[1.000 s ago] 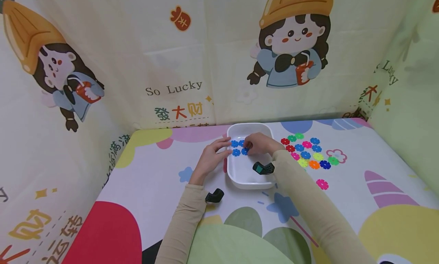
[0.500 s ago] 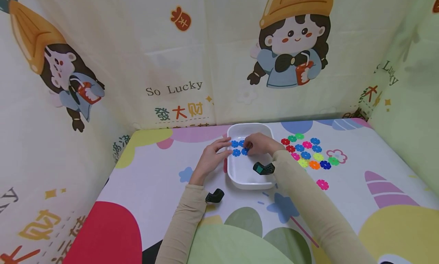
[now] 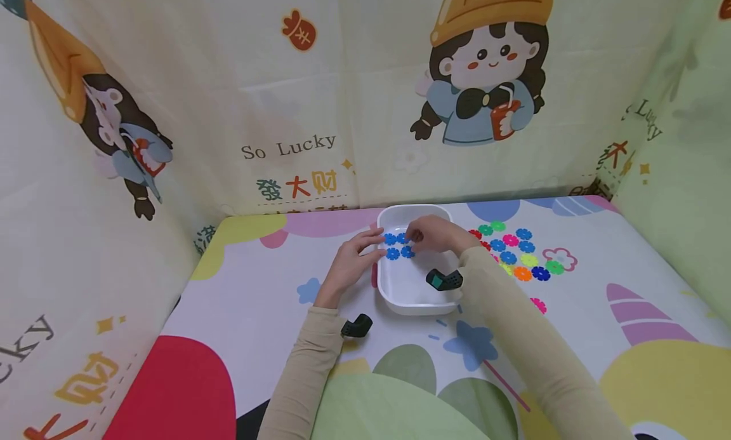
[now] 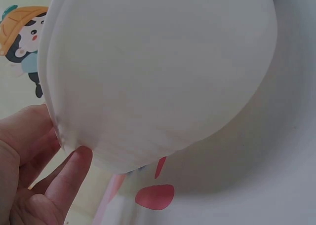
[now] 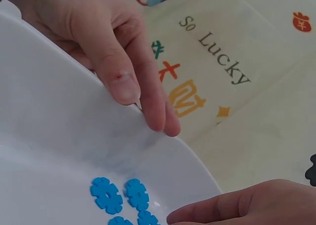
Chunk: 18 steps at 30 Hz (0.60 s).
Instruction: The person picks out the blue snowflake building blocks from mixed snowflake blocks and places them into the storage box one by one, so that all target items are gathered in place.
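A white tray (image 3: pixel 417 308) sits at the middle of the table with several blue flower-shaped pieces (image 3: pixel 398 246) lying flat in its far left corner. My right hand (image 3: pixel 417 237) hovers just above them, fingers relaxed and holding nothing; in the right wrist view its fingertips (image 5: pixel 143 106) hang over the tray wall (image 5: pixel 59 126) above the blue pieces (image 5: pixel 123 198). My left hand (image 3: pixel 374 246) rests with straight fingers against the tray's left rim. The left wrist view shows the tray's outer wall (image 4: pixel 158 72) with the left fingers (image 4: pixel 64 166) beside it.
Several loose flower pieces in many colours (image 3: pixel 516 253) lie on the mat right of the tray, and a pink one (image 3: pixel 539 303) is partly behind my right arm. Printed cloth walls stand close at the back and on both sides.
My right hand has lifted slightly off the blue pieces and drawn a little to the right, leaving them in the tray. The left hand stays at the rim.
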### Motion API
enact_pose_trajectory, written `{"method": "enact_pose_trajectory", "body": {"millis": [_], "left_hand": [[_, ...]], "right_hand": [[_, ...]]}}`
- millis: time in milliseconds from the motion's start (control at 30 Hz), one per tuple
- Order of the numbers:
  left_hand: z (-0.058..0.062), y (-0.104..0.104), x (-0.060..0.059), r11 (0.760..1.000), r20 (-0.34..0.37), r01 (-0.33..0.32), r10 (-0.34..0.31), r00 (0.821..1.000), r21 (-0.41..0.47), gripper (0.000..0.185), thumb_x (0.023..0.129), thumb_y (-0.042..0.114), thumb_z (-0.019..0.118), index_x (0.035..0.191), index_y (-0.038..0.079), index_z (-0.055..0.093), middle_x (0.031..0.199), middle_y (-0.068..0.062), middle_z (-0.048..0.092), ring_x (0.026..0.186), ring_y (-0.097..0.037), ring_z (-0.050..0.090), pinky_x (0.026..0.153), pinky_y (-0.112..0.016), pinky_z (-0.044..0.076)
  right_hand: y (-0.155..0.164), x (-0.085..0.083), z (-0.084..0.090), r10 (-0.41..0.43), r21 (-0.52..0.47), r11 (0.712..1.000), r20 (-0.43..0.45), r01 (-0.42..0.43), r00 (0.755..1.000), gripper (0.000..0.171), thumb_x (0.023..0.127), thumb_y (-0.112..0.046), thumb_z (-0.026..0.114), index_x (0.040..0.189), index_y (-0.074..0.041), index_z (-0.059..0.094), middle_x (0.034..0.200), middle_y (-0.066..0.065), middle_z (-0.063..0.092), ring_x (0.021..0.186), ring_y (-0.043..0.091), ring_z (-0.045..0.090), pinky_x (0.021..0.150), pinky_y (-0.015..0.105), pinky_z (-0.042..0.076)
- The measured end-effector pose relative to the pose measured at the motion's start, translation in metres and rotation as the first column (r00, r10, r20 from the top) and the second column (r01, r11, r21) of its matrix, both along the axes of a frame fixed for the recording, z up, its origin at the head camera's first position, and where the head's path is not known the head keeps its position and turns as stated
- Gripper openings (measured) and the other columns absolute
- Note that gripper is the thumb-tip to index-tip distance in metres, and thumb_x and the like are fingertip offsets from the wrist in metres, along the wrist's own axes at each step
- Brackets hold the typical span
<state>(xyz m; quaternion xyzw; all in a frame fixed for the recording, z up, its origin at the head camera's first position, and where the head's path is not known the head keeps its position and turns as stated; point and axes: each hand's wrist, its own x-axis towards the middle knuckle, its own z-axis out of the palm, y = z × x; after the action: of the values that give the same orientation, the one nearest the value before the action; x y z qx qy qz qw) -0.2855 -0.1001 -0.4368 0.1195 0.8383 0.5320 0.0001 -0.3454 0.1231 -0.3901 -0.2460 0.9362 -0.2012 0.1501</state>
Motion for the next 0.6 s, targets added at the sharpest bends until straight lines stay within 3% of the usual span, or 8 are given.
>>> {"method": "enact_pose_trajectory", "body": {"millis": [200,600], "left_hand": [[0.002,-0.001,-0.001,1.0,0.011,-0.006,0.006,1.0,0.008,0.042,0.092,0.029,0.069,0.129,0.011,0.065,0.143,0.015,0.05,0.141,-0.012,0.033,0.107,-0.041,0.041],[0.002,-0.001,-0.003,1.0,0.016,-0.015,0.015,1.0,0.019,0.039,0.091,0.029,0.07,0.127,0.014,0.067,0.141,0.015,0.051,0.141,-0.011,0.034,0.105,-0.041,0.043]], "right_hand": [[0.008,0.004,0.014,0.022,-0.045,0.999,-0.031,-0.024,0.999,0.036,0.088,-0.012,0.074,0.121,-0.004,0.066,0.114,0.013,0.066,0.097,0.023,0.06,0.097,0.039,0.051],[0.053,0.036,0.035,-0.065,-0.164,0.986,-0.149,0.04,0.987,0.042,0.087,-0.016,0.075,0.124,-0.003,0.064,0.116,0.013,0.064,0.103,0.026,0.06,0.089,0.039,0.056]]}}
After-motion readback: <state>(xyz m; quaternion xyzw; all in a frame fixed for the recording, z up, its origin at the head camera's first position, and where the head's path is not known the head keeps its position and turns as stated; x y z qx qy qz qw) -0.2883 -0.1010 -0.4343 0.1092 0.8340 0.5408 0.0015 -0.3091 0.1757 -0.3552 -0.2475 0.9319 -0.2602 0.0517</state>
